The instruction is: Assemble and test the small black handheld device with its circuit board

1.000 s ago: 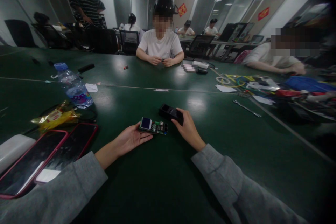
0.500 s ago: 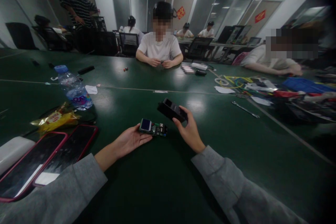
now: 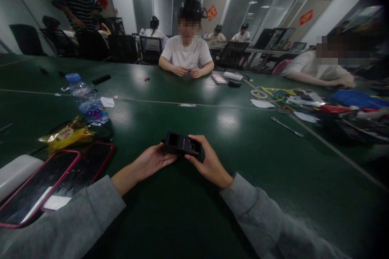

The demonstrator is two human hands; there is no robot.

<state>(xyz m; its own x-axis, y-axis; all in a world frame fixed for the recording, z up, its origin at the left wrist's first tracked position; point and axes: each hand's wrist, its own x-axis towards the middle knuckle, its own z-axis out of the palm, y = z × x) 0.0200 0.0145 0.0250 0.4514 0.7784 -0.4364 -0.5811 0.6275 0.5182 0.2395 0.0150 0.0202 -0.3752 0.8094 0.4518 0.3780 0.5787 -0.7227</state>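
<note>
A black plastic casing (image 3: 181,144) with a rectangular window and several small openings is above the table's middle, tilted slightly. My right hand (image 3: 210,162) grips its right end between thumb and fingers. At the left end, my left hand (image 3: 152,162) is palm up, its fingers reaching under the casing. The green circuit board with a small screen, seen in my left hand half a second ago, is now hidden under the casing. Whether the two parts are fully seated together I cannot tell.
To the left are two red-edged phones (image 3: 80,174), a white box (image 3: 20,172), a yellow snack packet (image 3: 68,137) and a water bottle (image 3: 88,101). A wrench (image 3: 286,126) and tangled cables (image 3: 282,96) lie right. Opposite sits a person (image 3: 187,52) in white.
My right hand has brought the black casing down and left, over the circuit board in my left hand. The board has gone out of sight. My left hand has barely moved.
</note>
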